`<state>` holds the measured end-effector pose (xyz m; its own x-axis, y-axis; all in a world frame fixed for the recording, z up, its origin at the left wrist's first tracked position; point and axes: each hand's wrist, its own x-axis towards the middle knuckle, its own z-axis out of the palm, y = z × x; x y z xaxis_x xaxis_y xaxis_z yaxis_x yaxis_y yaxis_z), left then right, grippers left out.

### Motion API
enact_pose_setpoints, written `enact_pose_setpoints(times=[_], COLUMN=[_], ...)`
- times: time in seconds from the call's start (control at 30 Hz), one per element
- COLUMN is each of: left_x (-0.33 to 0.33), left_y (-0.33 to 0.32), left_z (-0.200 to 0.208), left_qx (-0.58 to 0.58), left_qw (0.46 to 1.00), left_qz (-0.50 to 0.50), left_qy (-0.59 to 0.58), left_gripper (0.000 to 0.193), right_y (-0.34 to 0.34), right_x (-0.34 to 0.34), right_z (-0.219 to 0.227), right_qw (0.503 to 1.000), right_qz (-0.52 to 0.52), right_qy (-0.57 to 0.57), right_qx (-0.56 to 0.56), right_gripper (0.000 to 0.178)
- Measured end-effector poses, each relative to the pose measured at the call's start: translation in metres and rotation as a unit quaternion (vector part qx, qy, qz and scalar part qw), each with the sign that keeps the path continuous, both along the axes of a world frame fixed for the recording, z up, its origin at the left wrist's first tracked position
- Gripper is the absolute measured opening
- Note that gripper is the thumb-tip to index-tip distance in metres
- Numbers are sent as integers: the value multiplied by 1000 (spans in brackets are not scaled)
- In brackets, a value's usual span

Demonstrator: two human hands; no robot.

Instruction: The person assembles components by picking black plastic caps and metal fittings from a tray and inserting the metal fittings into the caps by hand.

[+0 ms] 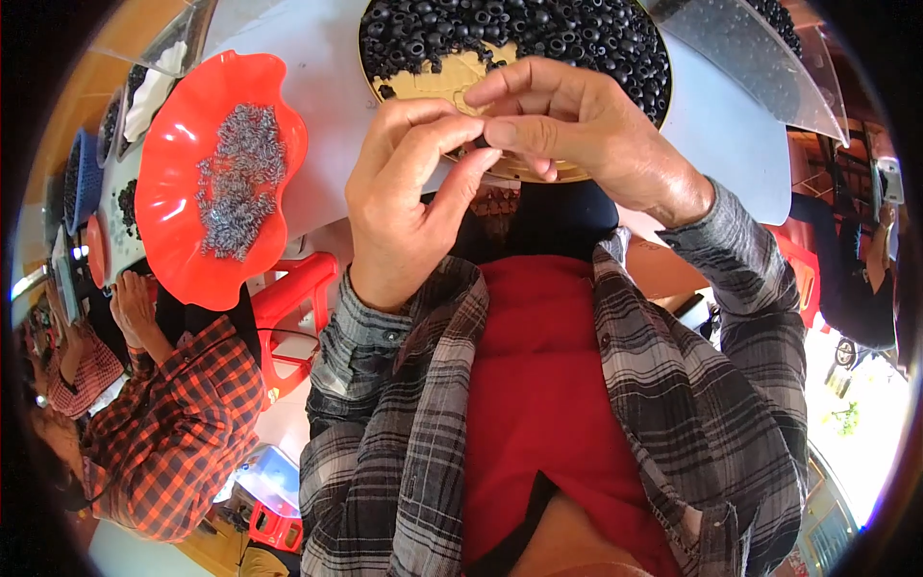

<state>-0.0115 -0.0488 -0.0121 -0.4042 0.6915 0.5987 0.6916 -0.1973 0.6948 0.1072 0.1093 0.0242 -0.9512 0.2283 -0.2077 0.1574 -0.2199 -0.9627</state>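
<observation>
Over the near edge of a round tray [433,88], my two hands meet at the fingertips. My left hand [399,188] pinches a small black part [480,141] between thumb and index finger; most of it is covered. My right hand [586,125] has its thumb tip against the left fingertips, with the index finger curved above. Whatever the right fingers grip is hidden. Many small black hollow plastic parts [548,34] fill the far and right side of the tray. To the left, a red wavy-rimmed bowl [168,192] holds a heap of small metal springs [240,178].
The white table [322,96] carries the tray and bowl. Clear plastic sheets [760,58] stand at the right. A red stool [298,298] is below the bowl. At the left, a person in an orange checked shirt [183,433] sits near a blue basket [85,178].
</observation>
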Motion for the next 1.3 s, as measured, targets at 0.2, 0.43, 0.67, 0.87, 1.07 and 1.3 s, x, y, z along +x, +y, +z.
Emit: enact_pose_setpoints(times=[0.2, 0.43, 0.67, 0.87, 1.07, 1.3], left_x=[-4, -3, -3, -6, -5, -3], left_y=[-6, -42, -62, -55, -54, -50], left_z=[0, -12, -21, -21, -17, -17], left_qx=[41, 52, -19, -42, -53, -48], left_qw=[986, 919, 896, 903, 911, 911], left_qz=[-29, -91, -28, -46, -36, -43], left_qy=[-159, -381, -443, -426, -408, -408], left_gripper=[23, 26, 22, 23, 21, 21], right_y=[12, 41, 31, 26, 25, 22], right_x=[-12, -7, -14, -26, -33, -43], right_z=[9, -14, -32, -30, -29, -33], right_qw=[993, 888, 836, 787, 756, 726], right_qz=[48, 91, 154, 190, 200, 174], right_qy=[47, 123, 202, 181, 200, 250], right_qx=[94, 434, 486, 559, 591, 617], right_gripper=[27, 11, 12, 10, 11, 15])
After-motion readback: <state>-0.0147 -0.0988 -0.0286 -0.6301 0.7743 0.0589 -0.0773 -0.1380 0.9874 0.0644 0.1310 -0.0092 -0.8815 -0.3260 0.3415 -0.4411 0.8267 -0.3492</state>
